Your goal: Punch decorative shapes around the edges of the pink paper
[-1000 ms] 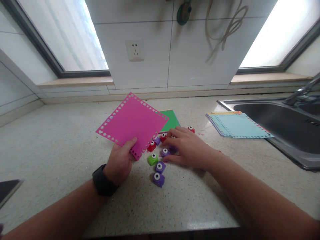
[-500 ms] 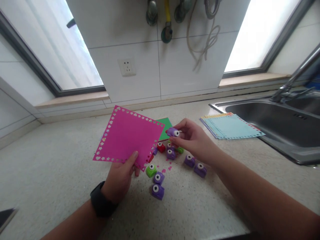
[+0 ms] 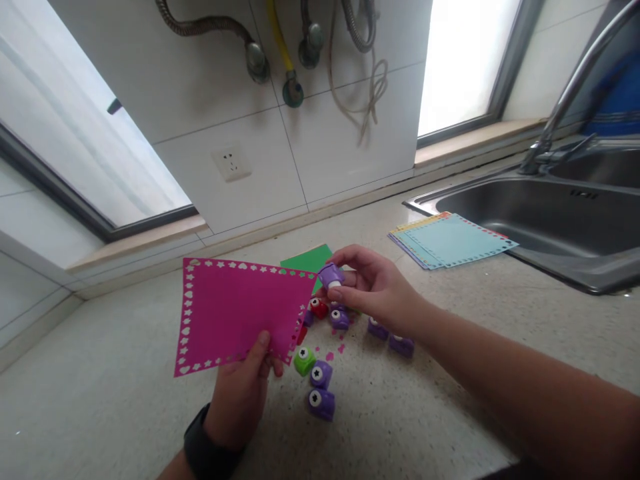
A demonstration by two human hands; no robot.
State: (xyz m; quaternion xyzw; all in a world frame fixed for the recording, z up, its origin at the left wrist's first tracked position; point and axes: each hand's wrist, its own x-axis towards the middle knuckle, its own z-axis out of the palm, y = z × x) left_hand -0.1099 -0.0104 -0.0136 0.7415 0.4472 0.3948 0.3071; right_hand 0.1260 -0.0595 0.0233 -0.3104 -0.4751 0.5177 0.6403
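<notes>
A magenta sheet of paper [image 3: 240,307], its edges cut with rows of small hearts, stars and other shapes, is pinched at its lower edge by my left hand [image 3: 245,393]. My right hand [image 3: 375,283] grips a purple craft punch [image 3: 330,275] with a white button, right at the sheet's upper right corner. Whether the paper's edge sits inside the punch I cannot tell. Below lie more punches: a green one [image 3: 304,361], a red one [image 3: 319,307] and several purple ones, among them one at the front [image 3: 321,404]. Pink paper bits [image 3: 341,349] are scattered between them.
Green paper [image 3: 305,261] lies behind the magenta sheet. On the right, a stack of punched paper with light blue on top [image 3: 455,241] rests beside the steel sink [image 3: 500,273]. The tiled wall with a socket [image 3: 231,164] and pipes closes off the back.
The purple punch has turned in my right hand and come against the sheet's upper right corner. The magenta sheet has rotated and tilted. My head view has also shifted and tilted.
</notes>
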